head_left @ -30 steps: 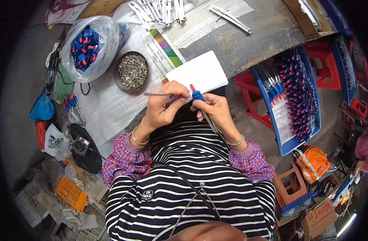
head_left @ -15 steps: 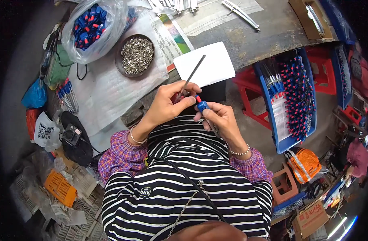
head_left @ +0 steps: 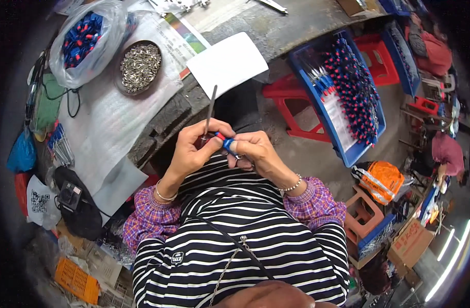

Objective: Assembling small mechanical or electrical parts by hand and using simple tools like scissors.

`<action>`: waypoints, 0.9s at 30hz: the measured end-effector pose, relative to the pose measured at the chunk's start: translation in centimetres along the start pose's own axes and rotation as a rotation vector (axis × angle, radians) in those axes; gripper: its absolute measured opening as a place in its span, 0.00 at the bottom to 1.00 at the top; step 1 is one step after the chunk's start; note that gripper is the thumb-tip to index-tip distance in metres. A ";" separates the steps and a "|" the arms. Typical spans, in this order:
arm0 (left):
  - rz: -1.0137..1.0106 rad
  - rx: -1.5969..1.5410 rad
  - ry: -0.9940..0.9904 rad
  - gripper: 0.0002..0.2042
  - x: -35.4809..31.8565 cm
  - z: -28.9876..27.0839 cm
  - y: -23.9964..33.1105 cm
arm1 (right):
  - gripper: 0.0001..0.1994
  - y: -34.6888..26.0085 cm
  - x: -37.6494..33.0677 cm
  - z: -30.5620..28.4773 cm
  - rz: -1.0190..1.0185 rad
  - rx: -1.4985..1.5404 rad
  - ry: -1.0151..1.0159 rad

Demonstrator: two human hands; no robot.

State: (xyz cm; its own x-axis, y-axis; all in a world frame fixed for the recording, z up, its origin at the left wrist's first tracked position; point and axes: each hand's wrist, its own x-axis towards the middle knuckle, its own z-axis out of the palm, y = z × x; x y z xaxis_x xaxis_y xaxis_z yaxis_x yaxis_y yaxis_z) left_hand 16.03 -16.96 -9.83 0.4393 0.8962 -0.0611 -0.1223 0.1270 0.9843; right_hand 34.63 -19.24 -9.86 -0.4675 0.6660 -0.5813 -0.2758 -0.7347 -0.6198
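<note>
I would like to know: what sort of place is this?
Probably a small assembly workshop. A bowl of small metal pieces and a plastic bag of blue-and-red parts stand on the workbench, and a blue tray nearby holds many similar red-tipped pieces in rows.

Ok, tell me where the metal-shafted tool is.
In the head view, the tool is near the centre in the left hand, just left of the blue-and-red piece in the right hand, shaft pointing toward the white sheet.
</note>
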 end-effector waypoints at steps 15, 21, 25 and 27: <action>0.057 0.000 0.020 0.04 -1.8 0.2 0.9 | 0.11 0.3 -0.9 1.4 -0.020 0.033 -0.098; 0.002 0.023 0.013 0.04 0.6 -0.5 1.9 | 0.13 -2.3 0.0 1.2 -0.025 0.041 -0.106; -0.029 0.095 0.037 0.04 2.5 -0.8 3.1 | 0.13 -4.0 1.0 0.6 -0.024 0.044 -0.138; -0.050 0.107 0.058 0.04 3.3 -0.9 3.2 | 0.13 -4.3 1.7 -0.2 -0.013 0.004 -0.149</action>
State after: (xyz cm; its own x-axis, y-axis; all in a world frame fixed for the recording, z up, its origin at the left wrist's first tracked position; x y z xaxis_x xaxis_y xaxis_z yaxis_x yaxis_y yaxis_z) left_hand 16.25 -13.24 -7.04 0.3899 0.9134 -0.1172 -0.0046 0.1292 0.9916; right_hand 35.14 -14.90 -8.26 -0.5832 0.6488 -0.4888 -0.2857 -0.7271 -0.6242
